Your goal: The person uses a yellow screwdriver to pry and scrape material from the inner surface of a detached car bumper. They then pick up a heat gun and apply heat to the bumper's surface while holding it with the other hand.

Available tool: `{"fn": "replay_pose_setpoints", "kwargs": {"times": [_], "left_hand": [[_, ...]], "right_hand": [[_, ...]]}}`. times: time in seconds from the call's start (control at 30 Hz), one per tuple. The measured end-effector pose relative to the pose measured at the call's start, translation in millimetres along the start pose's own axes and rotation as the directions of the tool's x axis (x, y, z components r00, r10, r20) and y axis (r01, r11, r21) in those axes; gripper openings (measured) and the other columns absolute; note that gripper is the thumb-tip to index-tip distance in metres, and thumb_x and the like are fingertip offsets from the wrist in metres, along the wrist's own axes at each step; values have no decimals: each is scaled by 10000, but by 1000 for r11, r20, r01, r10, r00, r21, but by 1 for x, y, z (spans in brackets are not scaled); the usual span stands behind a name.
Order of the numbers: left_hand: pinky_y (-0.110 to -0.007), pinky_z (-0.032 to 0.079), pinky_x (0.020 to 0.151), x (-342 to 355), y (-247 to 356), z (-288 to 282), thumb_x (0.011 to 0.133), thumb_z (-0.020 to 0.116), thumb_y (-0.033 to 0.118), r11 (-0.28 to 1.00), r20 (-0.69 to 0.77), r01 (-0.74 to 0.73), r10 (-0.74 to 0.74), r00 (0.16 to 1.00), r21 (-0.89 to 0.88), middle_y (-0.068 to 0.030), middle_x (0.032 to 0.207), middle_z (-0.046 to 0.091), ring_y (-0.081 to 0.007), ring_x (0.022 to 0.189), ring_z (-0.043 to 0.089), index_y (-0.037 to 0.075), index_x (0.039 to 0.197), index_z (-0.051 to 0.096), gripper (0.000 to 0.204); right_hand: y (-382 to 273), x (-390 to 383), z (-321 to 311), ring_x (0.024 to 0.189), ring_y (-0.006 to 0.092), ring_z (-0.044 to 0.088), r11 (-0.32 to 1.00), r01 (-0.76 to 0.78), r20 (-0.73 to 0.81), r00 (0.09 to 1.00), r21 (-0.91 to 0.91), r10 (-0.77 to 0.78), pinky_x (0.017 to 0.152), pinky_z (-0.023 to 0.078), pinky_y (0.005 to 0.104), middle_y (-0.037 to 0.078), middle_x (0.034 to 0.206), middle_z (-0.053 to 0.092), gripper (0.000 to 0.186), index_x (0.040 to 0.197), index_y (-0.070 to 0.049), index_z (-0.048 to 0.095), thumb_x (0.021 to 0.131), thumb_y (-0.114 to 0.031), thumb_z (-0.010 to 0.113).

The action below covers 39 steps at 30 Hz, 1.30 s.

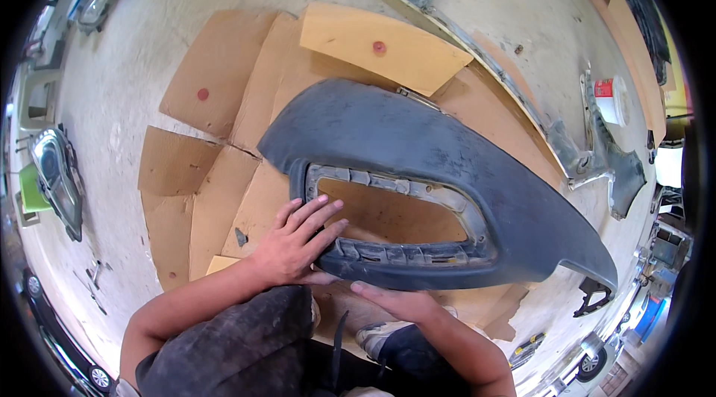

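A large dark grey plastic car bumper piece point(418, 132) lies in front of me, with a long opening edged by a lighter grey clipped frame point(418, 186). My left hand point(298, 242) rests over the left end of that opening, its fingers stretched out and spread across the rim. At the bumper's near edge is my right hand point(388, 300), touching or just beneath it. The edge hides most of the right fingers, so their grip does not show. Nothing else is seen in either hand.
Flattened brown cardboard point(216, 72) lies under the bumper on the concrete floor. A long metal-coloured strip point(485, 54) curves behind it. Headlights point(58, 177) stand at the left, near some tools point(93, 285). A white bucket point(611, 102) is at the far right.
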<state>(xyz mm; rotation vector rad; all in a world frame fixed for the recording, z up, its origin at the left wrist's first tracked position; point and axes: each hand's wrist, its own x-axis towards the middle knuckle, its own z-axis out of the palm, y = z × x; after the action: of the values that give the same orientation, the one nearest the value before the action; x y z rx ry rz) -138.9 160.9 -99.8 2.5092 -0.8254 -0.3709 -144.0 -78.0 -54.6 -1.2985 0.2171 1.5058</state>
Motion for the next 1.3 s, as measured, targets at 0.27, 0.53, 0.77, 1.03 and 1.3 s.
{"fn": "replay_pose_setpoints", "kwargs": {"times": [0.27,0.53,0.77,1.03,1.3], "left_hand": [[-448,208,1090,6,-3,-5,723,633,590,997,-21,-48,47,999,-53,-107,1446,378,-271,1357,322,104,1326,473,791],[-457,205,1079,-2,-10,7,699,668,602,998,-33,-48,47,998,-45,-96,1427,411,-282,1324,350,126,1324,495,804],[-451,207,1073,-2,-11,7,691,683,594,996,-34,-73,71,997,-51,-86,1411,434,-276,1298,369,125,1285,537,771],[-464,183,1088,-1,-6,2,710,634,658,1000,-37,-20,20,999,-9,-90,1389,452,-283,1307,357,118,1292,525,802],[-507,308,1008,23,8,-17,624,723,633,947,-43,-78,68,997,-313,-158,1244,533,-349,1160,481,25,1207,535,864]], "right_hand": [[0,-8,-1,1239,209,448,990,88,-180,978,-111,-107,1070,326,344,104,1353,490,531,1355,-62,443,949,-397,518],[4,-4,-9,1139,185,521,978,199,-129,970,-56,-205,991,411,338,93,1245,565,500,1287,-34,502,849,-191,685],[-11,-3,-7,1107,172,540,979,158,-148,973,-130,-177,974,427,319,80,1210,584,468,1263,-31,510,857,-194,676],[12,-14,-39,1027,229,580,810,350,-31,911,-471,-412,899,451,352,105,1076,612,312,1124,-54,565,861,-206,636],[132,-57,-158,1117,279,522,840,274,-542,662,-469,-518,963,400,386,133,1179,570,302,1168,-54,554,895,-184,548]]}}
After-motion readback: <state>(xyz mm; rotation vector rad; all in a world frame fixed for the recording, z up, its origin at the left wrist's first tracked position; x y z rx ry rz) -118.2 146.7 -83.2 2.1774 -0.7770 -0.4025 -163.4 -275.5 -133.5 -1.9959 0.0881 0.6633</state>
